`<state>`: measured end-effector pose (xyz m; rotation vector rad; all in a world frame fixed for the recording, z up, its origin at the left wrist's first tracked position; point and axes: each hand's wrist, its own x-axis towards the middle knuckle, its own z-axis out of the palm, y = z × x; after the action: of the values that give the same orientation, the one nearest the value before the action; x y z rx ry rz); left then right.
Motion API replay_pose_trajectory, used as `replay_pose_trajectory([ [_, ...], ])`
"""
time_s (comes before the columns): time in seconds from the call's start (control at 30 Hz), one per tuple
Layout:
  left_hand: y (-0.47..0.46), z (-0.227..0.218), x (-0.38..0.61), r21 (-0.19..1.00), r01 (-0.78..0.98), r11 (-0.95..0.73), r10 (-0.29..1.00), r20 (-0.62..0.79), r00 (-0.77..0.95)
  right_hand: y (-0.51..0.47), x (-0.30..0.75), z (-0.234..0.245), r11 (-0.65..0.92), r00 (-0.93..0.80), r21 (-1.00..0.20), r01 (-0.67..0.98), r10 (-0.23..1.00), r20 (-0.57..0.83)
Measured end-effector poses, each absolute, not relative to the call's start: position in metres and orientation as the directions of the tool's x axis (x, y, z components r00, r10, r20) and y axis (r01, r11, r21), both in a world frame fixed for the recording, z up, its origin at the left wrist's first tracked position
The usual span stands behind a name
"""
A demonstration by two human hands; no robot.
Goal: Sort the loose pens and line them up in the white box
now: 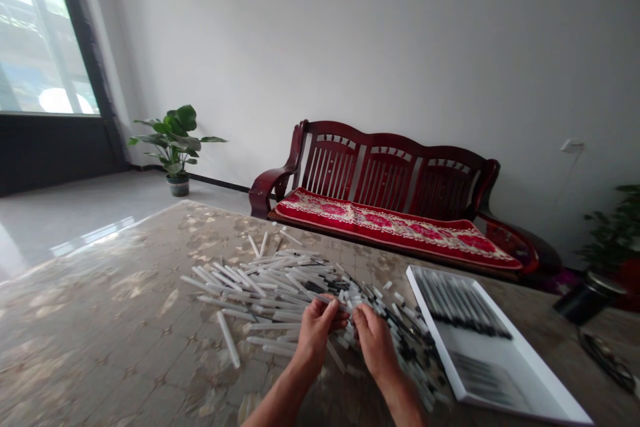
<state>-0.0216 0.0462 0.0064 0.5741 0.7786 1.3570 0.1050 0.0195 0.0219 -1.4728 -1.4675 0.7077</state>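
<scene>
My left hand point(316, 333) is closed in a pinch around a slim pen barrel, whose end points toward my other hand. Close beside it, my right hand point(373, 337) is pinched too, its fingertips almost meeting the barrel's end; whatever sits between them is too small to make out. Under and beyond both hands spreads a loose pile of whitish translucent pen barrels point(265, 283). Small clear and black pen parts point(407, 340) lie scattered to the right of my hands. A white shallow box point(453, 367) holds a row of pens point(460, 300) with black ends.
A patterned cloth point(125, 327) covers the table. More dark, pen-like shapes lie in the box's near part, blurred. At the right stand a dark cup point(587, 300) and a coiled dark object point(607, 360). Behind the table is a wooden bench point(385, 170); a potted plant point(177, 147) stands left.
</scene>
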Motion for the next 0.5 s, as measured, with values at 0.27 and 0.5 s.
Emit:
replay_pose_trajectory([
  [0.27,0.044,0.017,-0.027,0.76,-0.598,0.252,0.966,-0.158,0.206,0.033,0.115,0.025,-0.121,0.075,-0.991,0.055,0.99,-0.117],
  [0.5,0.043,0.019,-0.037,0.685,-0.368,0.628,0.71,-0.313,0.63,0.05,0.14,0.037,0.023,-0.1,-0.954,0.298,0.995,-0.008],
])
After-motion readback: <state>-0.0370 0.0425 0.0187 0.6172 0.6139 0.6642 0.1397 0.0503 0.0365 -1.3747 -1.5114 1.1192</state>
